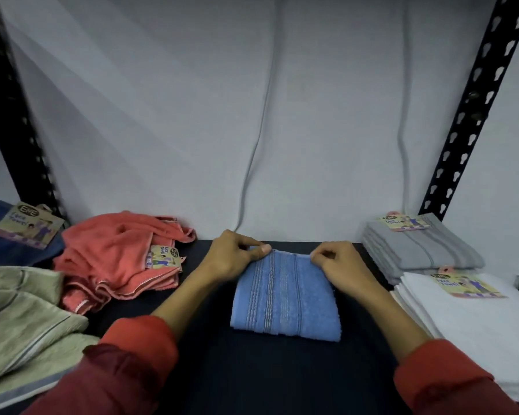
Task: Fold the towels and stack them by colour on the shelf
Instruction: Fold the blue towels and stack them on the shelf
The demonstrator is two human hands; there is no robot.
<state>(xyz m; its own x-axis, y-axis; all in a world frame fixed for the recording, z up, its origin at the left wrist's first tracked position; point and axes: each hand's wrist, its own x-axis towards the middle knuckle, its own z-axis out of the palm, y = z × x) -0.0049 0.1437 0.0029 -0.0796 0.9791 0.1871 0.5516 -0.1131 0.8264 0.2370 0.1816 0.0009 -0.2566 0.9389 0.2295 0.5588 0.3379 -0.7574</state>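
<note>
A folded light blue towel (285,298) with stitched stripes lies in the middle of the dark shelf (252,372). My left hand (237,257) pinches its far left corner. My right hand (339,262) pinches its far right corner. Both hands sit at the towel's far edge, near the back wall. At the right stand a folded grey stack (420,250) and a folded white stack (474,324), each with a paper label on top.
Crumpled coral towels (117,259) lie at the left, loose pale green towels (21,322) at the near left, and a dark blue towel (0,238) with a label at the far left. Black perforated shelf posts (474,106) rise at both sides. Two cables (258,139) hang down the wall.
</note>
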